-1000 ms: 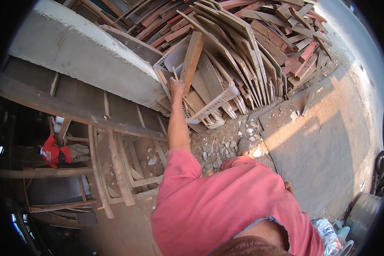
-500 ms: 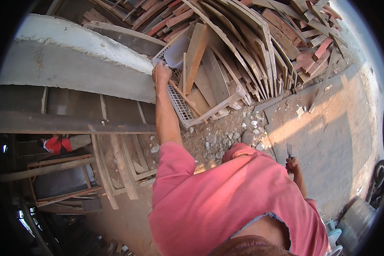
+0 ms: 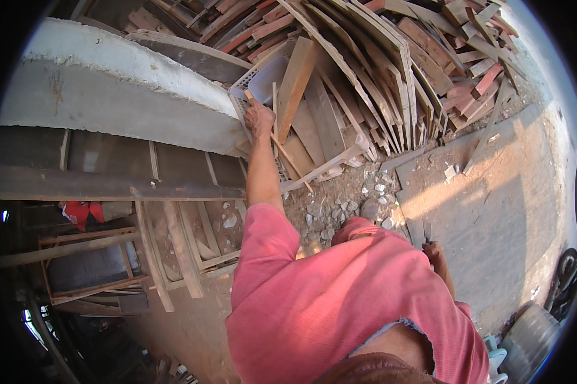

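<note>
The left hand [image 3: 260, 119], its fingers curled closed around a thin wooden strip [image 3: 292, 164], is at a perforated plastic crate [image 3: 327, 166] holding boards; the strip slants across the crate; the right hand [image 3: 434, 252], well apart, has its fingers closed on a slender tool [image 3: 427, 230].

White slotted crate [image 3: 350, 153] held wooden boards [image 3: 325, 115] and a bluish tub [image 3: 268, 78]. Dirt ground [image 3: 189, 326] bore scattered stones [image 3: 315, 209], flat grey sheet [image 3: 493, 211].
</note>
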{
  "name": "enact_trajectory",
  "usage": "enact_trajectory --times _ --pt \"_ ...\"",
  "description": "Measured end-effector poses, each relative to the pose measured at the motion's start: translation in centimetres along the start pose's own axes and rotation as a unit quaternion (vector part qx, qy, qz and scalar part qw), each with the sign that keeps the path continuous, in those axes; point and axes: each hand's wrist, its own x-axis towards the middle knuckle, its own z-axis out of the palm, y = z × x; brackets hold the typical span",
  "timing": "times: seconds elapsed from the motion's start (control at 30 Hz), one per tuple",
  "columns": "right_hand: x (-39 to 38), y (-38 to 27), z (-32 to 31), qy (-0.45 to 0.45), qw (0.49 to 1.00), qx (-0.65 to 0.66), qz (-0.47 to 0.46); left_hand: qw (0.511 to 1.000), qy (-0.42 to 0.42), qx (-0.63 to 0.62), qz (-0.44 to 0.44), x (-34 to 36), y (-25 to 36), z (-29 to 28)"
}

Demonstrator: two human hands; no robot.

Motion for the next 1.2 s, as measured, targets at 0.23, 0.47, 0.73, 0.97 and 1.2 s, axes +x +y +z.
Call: enact_trajectory --times 0.23,0.47,0.73,0.97,1.2 --pt "-0.8 4.7 -0.9 0.11 0.852 -0.321 -0.399 0.989 0.035 -0.119 -0.074 1.1 -2.7 -0.1" --pt "0.0 4.7 -2.5 0.055 0.893 -0.328 -0.302 0.958 0.156 -0.241 -0.018 -3.3 -3.2 -5.7" --pt "2.2 -3.3 -4.7 -0.07 0.92 -0.272 -0.274 0.844 0.336 -0.366 0.201 -14.1 -8.8 -11.3" --pt "1.1 -6.7 -5.6 -0.104 0.994 0.003 0.02 0.803 0.402 -0.367 0.243 -25.9 -11.2 -16.2" --pt "-3.8 -2.5 -7.5 -0.175 0.973 -0.096 -0.118 0.654 0.254 -0.702 0.119 -40.4 -13.5 -16.9"
